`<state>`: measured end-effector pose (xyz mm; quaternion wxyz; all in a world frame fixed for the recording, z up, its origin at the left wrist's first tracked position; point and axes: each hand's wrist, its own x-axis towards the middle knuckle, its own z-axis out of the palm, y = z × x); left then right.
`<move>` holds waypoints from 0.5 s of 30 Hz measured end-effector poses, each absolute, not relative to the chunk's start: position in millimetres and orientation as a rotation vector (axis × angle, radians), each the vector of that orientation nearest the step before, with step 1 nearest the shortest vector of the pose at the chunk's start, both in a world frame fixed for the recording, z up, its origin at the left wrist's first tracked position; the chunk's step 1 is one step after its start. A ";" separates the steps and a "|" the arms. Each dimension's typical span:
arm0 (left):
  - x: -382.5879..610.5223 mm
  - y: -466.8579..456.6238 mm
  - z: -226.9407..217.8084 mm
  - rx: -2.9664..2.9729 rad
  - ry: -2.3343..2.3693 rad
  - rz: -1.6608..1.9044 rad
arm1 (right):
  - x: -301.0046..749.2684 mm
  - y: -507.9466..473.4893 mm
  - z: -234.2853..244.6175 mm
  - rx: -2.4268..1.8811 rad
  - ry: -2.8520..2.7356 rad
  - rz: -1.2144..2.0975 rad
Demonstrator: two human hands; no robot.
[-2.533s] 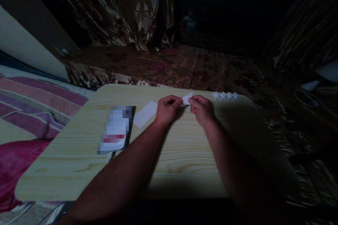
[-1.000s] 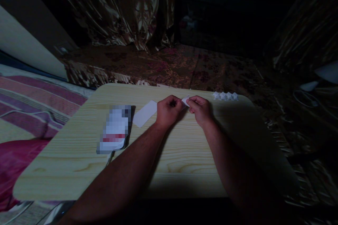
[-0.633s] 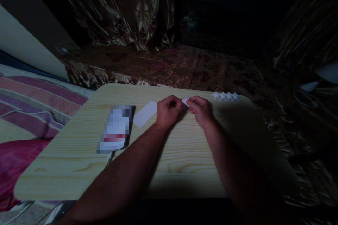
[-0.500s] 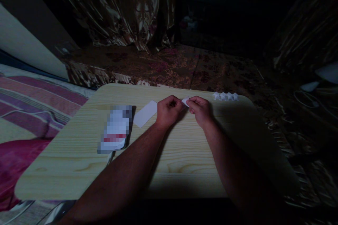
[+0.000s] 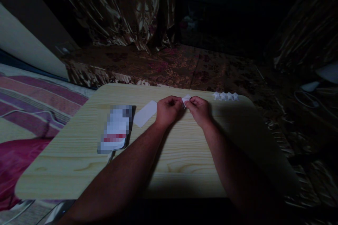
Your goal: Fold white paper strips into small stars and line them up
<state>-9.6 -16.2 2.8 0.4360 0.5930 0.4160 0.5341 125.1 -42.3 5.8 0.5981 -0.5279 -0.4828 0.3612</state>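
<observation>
Both my hands meet above the far middle of a light wooden table (image 5: 169,161). My left hand (image 5: 167,110) and my right hand (image 5: 200,109) are closed in a pinch on one small folded piece of white paper (image 5: 186,100), of which only a small tip shows between the fingertips. A white paper strip (image 5: 145,113) lies flat just left of my left hand. A row of several small white paper stars (image 5: 226,96) sits at the table's far right edge, beyond my right hand.
A blurred white and red card-like object (image 5: 116,130) lies on the table's left part. A striped red and pink cloth (image 5: 29,112) is at the left. Patterned dark fabric (image 5: 158,65) and curtains lie beyond the table. White cables (image 5: 307,98) are at the right.
The paper piece between my fingers has got smaller: a longer pointed end stood out earlier, now only a small tip shows. My hands have drawn slightly closer together.
</observation>
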 end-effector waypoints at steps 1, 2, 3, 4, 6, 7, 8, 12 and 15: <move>-9.7 -15.9 2.8 1.456 1.023 1.325 | 124.7 -42.6 6.2 -1.228 -1.122 0.840; -9.7 -15.7 2.7 1.440 1.011 1.323 | 124.3 -43.0 6.8 -1.231 -1.124 0.843; -9.8 -15.5 2.7 1.428 0.999 1.323 | 123.8 -43.4 7.6 -1.234 -1.126 0.844; -9.9 -15.5 2.6 1.419 0.989 1.324 | 123.2 -43.8 8.5 -1.239 -1.129 0.844; -10.1 -15.5 2.8 1.410 0.977 1.320 | 122.4 -44.5 10.3 -1.251 -1.136 0.838; -10.2 -15.6 3.0 1.409 0.977 1.313 | 122.1 -44.8 10.9 -1.255 -1.139 0.835; -10.4 -15.7 3.4 1.408 0.981 1.305 | 122.0 -45.0 11.3 -1.257 -1.142 0.835; -11.2 -15.5 5.4 1.389 1.004 1.292 | 122.3 -44.9 10.2 -1.261 -1.161 0.836; -11.4 -15.2 6.8 1.378 1.030 1.287 | 122.0 -44.7 8.8 -1.263 -1.186 0.832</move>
